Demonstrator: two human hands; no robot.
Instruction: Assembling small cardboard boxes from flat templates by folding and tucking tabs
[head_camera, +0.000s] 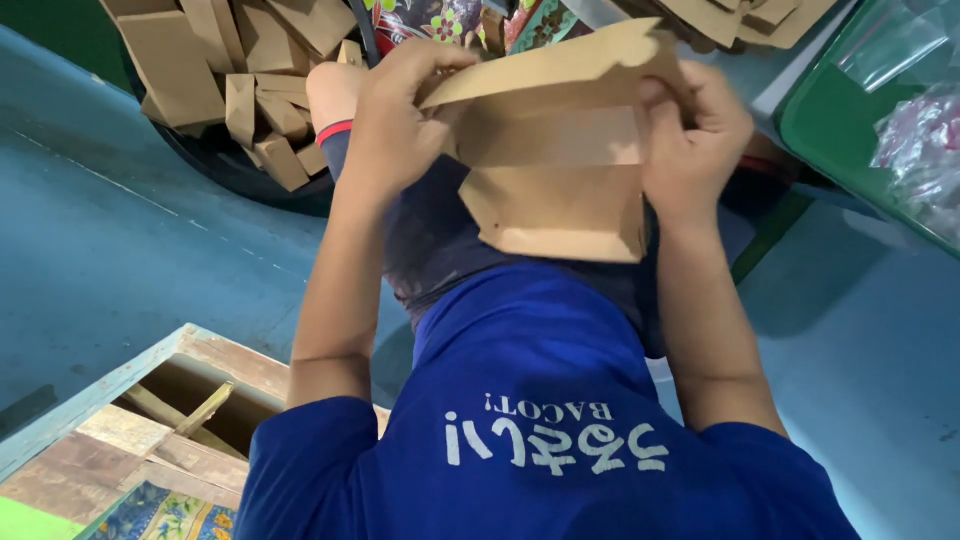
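Two bare hands grip one brown paper bag (556, 165) held up over the person's lap, in front of the blue shirt (530, 400). It is flat kraft brown, roughly rectangular, with a folded flap across its top edge and a paler band beneath it. The left hand (400, 120) is clenched on the bag's upper left corner, fingers curled over the fold. The right hand (695, 140) pinches the upper right edge, thumb and fingers closed on the paper. Beyond the hands, a dark round tub (235, 165) holds a heap of similar brown folded bags (230, 70), tumbled at all angles. More brown paper pieces (745, 18) lie at the top right. A green bin (850, 120) on the right holds clear and pink plastic wrap (915, 130). At lower left sits a wooden box (150, 420) with a blue-painted rim.
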